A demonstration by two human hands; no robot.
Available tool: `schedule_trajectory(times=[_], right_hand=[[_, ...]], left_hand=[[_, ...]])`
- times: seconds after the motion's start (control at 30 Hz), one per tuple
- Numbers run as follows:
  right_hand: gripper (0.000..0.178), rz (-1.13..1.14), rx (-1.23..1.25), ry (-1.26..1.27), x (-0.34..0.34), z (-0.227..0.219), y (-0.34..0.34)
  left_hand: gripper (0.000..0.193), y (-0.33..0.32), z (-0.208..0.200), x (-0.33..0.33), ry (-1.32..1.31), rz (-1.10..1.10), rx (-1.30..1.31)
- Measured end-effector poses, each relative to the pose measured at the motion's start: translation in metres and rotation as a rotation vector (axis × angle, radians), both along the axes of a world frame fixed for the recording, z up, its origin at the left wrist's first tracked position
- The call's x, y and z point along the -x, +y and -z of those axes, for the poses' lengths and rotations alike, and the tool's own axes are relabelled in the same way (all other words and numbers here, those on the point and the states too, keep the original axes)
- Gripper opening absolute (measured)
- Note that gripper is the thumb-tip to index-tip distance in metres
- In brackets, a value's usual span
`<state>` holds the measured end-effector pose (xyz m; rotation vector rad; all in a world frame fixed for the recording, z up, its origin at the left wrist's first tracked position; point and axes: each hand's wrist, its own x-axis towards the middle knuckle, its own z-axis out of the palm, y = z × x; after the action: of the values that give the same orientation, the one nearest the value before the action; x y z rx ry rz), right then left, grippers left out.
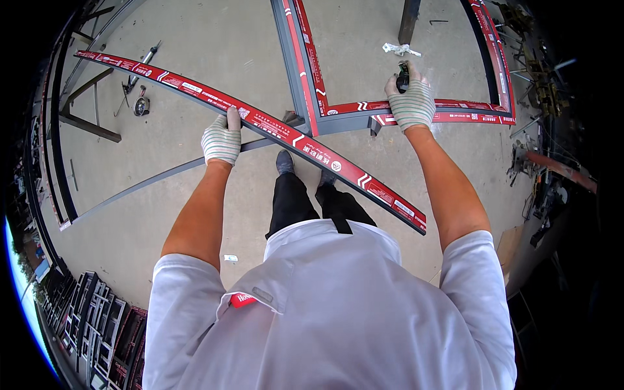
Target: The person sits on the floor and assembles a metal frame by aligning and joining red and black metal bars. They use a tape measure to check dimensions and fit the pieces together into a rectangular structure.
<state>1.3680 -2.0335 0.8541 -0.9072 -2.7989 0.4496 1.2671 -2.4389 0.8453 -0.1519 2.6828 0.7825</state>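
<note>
My left hand [222, 140], in a striped knit glove, is closed on a long dark metal profile [318, 151] covered with red printed protective film. The profile slants across in front of me, from far left to near right. My right hand [412, 105], gloved alike, is closed round a small black object [403, 77]; its kind cannot be made out. That hand is over the lower bar of a large frame [351, 112] made of dark profiles with red film. Its fingers partly hide both the object and the bar.
A grey bar [175, 170] runs behind the held profile. On the floor at left lie a caulking-gun-like tool [144, 65] and a round metal item [141, 105]. White crumpled scrap [402, 49] lies beside a post [408, 23]. Stacked frames [97, 325] stand lower left; clutter lines the right.
</note>
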Motion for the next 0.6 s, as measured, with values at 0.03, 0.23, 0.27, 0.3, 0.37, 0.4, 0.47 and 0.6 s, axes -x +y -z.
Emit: schedule_trajectory(times=[0.03,0.23,0.27,0.3,0.37,0.4,0.47,0.6], right_hand=[[0.054,-0.004,0.007,-0.003,0.001,-0.002,0.000],[0.054,-0.010,0.025,-0.007,0.002,-0.002,-0.002],[0.054,-0.010,0.018,-0.005,0.002,-0.002,-0.002],[0.054,-0.009,0.013,-0.003,0.001,-0.002,-0.002],[0.054,-0.012,-0.001,0.005,0.001,-0.002,-0.001],[0.055,-0.016,-0.007,0.011,0.001,-0.001,-0.001],[0.055,-0.017,-0.015,0.007,0.000,0.001,0.000],[0.054,-0.017,-0.010,-0.008,0.002,-0.003,-0.002]], left_hand=[[0.068,0.000,-0.002,0.000,0.000,0.000,0.002],[0.069,-0.002,-0.002,-0.002,0.015,-0.022,0.000],[0.069,-0.002,-0.002,-0.002,0.016,-0.024,-0.001],[0.069,-0.002,-0.002,-0.002,0.017,-0.025,-0.001],[0.069,-0.002,0.001,-0.001,0.024,-0.022,0.002],[0.069,-0.004,0.004,0.000,0.030,-0.017,0.008],[0.069,-0.004,0.006,-0.001,0.033,-0.010,0.011],[0.069,-0.005,0.008,-0.001,0.039,-0.016,0.003]])
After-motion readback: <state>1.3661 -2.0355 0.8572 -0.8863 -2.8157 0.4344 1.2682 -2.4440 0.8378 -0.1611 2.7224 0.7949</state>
